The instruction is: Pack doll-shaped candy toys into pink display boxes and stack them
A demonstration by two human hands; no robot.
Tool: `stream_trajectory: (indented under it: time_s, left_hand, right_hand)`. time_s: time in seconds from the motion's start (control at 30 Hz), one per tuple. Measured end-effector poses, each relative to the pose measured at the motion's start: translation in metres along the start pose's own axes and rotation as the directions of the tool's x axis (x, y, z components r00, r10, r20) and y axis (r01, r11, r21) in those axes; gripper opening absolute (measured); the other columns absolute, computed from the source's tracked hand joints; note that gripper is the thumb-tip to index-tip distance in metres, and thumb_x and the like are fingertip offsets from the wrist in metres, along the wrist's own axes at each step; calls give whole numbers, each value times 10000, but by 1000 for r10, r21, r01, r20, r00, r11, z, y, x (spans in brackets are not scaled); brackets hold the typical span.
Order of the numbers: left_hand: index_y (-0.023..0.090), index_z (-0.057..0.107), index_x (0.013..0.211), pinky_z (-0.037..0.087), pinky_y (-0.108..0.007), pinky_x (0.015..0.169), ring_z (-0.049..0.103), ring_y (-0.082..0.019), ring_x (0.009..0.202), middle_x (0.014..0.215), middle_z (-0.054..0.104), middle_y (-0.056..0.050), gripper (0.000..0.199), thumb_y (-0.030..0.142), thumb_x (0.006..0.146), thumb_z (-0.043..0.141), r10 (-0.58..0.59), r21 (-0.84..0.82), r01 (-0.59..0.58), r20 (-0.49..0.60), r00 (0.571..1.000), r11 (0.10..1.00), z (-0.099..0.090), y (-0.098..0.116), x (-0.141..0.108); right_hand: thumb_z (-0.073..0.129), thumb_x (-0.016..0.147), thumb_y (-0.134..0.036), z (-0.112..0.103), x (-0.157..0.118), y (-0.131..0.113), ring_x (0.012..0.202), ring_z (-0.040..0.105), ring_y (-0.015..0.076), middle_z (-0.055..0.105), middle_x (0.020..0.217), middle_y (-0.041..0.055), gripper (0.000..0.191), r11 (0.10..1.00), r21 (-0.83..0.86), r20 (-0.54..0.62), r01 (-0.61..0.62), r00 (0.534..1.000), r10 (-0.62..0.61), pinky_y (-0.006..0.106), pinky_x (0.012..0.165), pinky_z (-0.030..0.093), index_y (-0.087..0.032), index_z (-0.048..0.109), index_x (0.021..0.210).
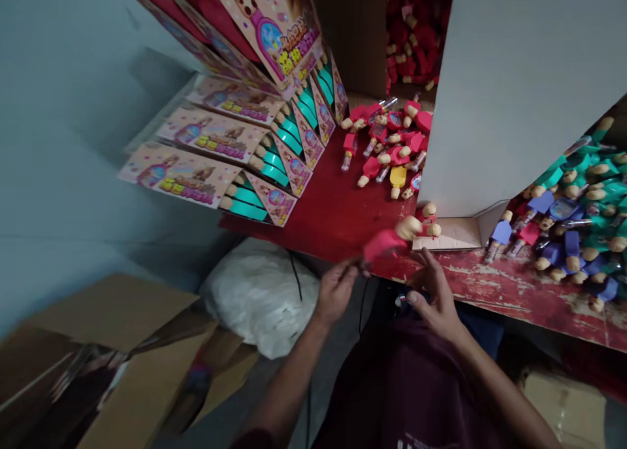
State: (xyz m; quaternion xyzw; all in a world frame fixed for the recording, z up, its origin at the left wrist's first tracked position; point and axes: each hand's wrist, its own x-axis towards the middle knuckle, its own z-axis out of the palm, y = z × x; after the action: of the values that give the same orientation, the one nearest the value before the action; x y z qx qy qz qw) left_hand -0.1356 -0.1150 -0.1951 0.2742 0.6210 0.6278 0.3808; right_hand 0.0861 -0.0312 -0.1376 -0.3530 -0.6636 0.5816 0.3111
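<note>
Your left hand (336,292) pinches the near end of the pink toy figure (385,245); its long axis slants up and rightward above the red bench edge (490,287); your right hand (434,299), open, lies just beneath, gripping nothing.

**Head camera, sole view**
Head-worn, facing forward and down, close above the left hand (336,292), right hand (434,297) and red worktop (333,207).
</note>
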Motion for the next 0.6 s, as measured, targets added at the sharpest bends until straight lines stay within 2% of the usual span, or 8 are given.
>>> stream_trajectory:
  time_s: [0.07, 0.13, 0.23, 0.33, 0.4, 0.47, 0.53, 0.6]
  left_hand:
    - [220, 788, 1065, 609, -370, 850, 742, -231, 894, 937, 781, -74, 309, 476, 953, 656, 8, 115, -37, 243, 970, 993, 13, 6, -25]
    - [240, 780, 1106, 608, -371, 895, 743, -229, 980, 1042, 786, -80, 268, 404, 1003, 595, 104, 180, -176, 350, 931, 968, 30, 13, -28]
    - [254, 692, 1284, 555, -408, 1048, 676, -223, 1190, 1254, 721, -99, 299, 315, 1035, 538, 338, 330, -416, 270, 902, 847, 56, 26, -4]
    - [222, 623, 1354, 549, -413, 1045, 640, -229, 1181, 1231, 662, -116, 355, 327, 1019, 567, 503, 489, -565, 267, 822, 664, 85, 35, 33]
    - [201, 653, 1275, 578, -408, 959, 644, -241, 1067, 1102, 638, -102, 349, 387, 979, 638, 531, 560, -611, 324, 783, 559, 104, 37, 55]
    - [198, 682, 1181, 586, -419, 898, 631, -253, 983, 1019, 604, -86, 361, 449, 923, 712, 516, 625, -616, 367, 774, 479, 118, 37, 72]
    - [209, 698, 1099, 582, -430, 879, 616, -258, 957, 1002, 581, -78, 342, 475, 889, 750, 492, 659, -618, 403, 772, 429, 125, 34, 81]
    - [210, 698, 995, 575, -440, 894, 606, -260, 977, 1025, 570, -79, 271, 456, 894, 748, 489, 657, -623, 414, 768, 423, 125, 31, 85]
  right_hand:
    - [686, 958, -422, -4, -2, -5, 925, 679, 202, 685, 1114, 69, 559, 996, 94, -17, -6, 1000, 8, 349, 826, 587, -281, 474, 1456]
    - [690, 960, -385, -17, -5, -3, 978, 682, 205, 680, 1126, 68, 431, 998, 69, -114, -2, 993, 10, 345, 860, 585, -283, 548, 1354]
    - [693, 953, -355, -48, -6, 8, 1007, 675, 224, 678, 1119, 86, 340, 991, -129, -236, 29, 970, -59, 391, 928, 571, -247, 607, 1263]
    - [668, 960, -344, -76, 2, 23, 983, 672, 248, 687, 1066, 100, 253, 926, -373, -252, 62, 953, -165, 446, 945, 562, -218, 654, 1180]
    - [649, 965, -334, -85, 11, 31, 1005, 673, 261, 695, 1078, 109, 224, 874, -475, -227, 101, 946, -233, 453, 928, 567, -216, 666, 1156]
    - [633, 971, -320, -88, 20, 38, 1034, 681, 265, 703, 1124, 117, 243, 842, -521, -181, 142, 945, -271, 441, 906, 580, -217, 656, 1190]
    - [625, 973, -305, -87, 28, 44, 1032, 694, 261, 712, 1150, 117, 276, 824, -535, -109, 185, 952, -285, 430, 888, 593, -217, 635, 1233]
    - [611, 973, -275, -86, 32, 49, 1043, 703, 260, 716, 1170, 116, 297, 808, -543, -37, 229, 955, -296, 430, 894, 600, -216, 614, 1264]
